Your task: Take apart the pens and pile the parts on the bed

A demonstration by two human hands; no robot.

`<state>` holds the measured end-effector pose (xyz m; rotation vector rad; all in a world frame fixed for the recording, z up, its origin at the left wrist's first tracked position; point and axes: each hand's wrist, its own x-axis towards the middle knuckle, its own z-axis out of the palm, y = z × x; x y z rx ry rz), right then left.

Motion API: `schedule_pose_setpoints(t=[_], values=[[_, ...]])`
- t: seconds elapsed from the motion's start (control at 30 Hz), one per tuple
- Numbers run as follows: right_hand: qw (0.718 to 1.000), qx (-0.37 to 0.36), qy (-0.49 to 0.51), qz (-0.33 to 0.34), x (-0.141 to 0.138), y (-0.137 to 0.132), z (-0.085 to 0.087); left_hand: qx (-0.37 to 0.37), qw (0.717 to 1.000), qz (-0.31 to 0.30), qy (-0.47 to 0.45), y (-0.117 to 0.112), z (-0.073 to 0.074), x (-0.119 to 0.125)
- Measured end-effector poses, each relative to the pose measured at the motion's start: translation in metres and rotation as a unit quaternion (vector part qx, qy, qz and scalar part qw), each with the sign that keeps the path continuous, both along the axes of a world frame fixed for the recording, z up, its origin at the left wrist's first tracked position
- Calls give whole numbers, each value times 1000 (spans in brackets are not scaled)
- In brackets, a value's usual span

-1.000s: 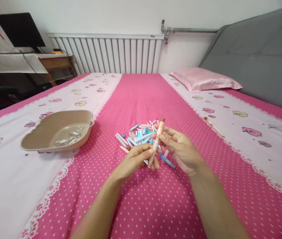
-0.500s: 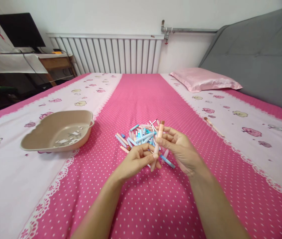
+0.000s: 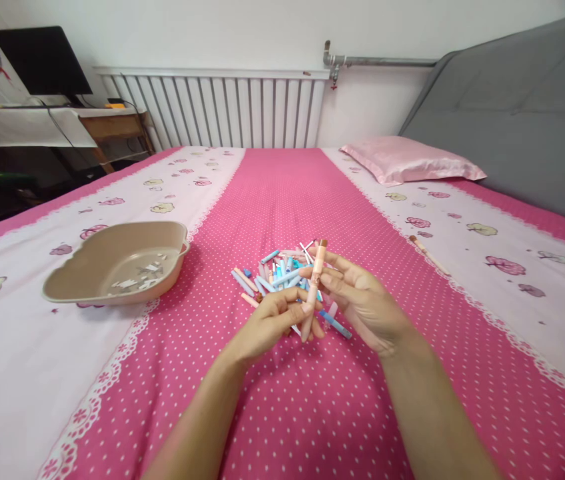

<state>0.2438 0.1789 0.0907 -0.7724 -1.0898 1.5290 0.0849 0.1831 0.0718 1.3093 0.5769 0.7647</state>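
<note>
A peach-pink marker pen with a brown tip end stands tilted upright between my hands. My left hand pinches its lower part between thumb and fingers. Higher up, the thumb of my right hand lies against the pen's side, with fingers curled behind it. Just beyond my hands is a loose pile of pens and pen parts in light blue, pink and white. A blue pen lies at the pile's near right side. My fingers hide part of the pile.
To the left sits a beige basin with small white and grey pieces inside. Another peach pen with a brown end lies on the bedspread at right. Farther off are a pink pillow, a grey headboard and a radiator.
My right thumb and fingers have shifted slightly on the pen, showing a printed mark on its barrel. My left hand keeps its pinch nearly in place.
</note>
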Motion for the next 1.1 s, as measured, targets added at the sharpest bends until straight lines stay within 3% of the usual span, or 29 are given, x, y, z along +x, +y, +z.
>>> schedule_pose_setpoints(t=[0.47,0.73,1.1], values=[[998,-18,-37,-46,-5,-1,3,-1,1000,-5,10,-2,2,1],[1000,-7,-10,17,-2,-3,5,5,1000,-7,11,0,-2,-3],[999,-32,-12,-33,-2,0,-2,7,1000,-7,22,-2,2,1]])
